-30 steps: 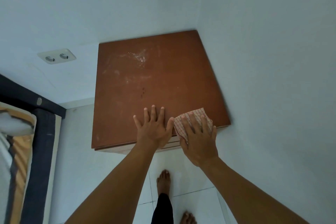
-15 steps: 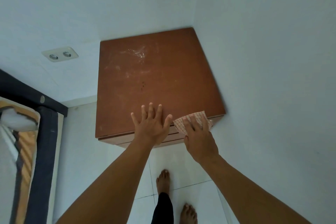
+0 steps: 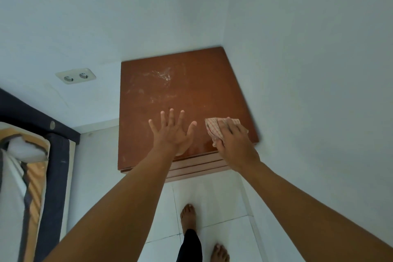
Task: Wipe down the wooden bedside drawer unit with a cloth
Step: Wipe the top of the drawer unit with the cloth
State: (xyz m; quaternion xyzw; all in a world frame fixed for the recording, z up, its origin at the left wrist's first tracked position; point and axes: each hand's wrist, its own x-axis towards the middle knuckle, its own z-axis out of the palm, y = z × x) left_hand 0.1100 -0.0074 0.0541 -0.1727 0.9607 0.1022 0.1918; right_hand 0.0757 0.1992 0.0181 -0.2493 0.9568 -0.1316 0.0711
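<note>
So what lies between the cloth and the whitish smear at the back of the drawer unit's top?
Nothing: in the head view, only bare wooden top lies between the cloth under the right hand and the smear.

Double wall socket (image 3: 75,76) sitting on white wall, left. Dark bed frame (image 3: 55,178) running along left edge, striped bedding (image 3: 23,187) lying against it. Bare feet (image 3: 188,215) standing on white tiled floor (image 3: 217,204).

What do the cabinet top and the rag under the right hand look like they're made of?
The cabinet top looks like reddish-brown wood or wood-look laminate with a smooth, low-sheen finish; whitish smears show near its back. The cloth looks like thin woven cotton, cream with a red check, creased and bunched under the right hand.
</note>
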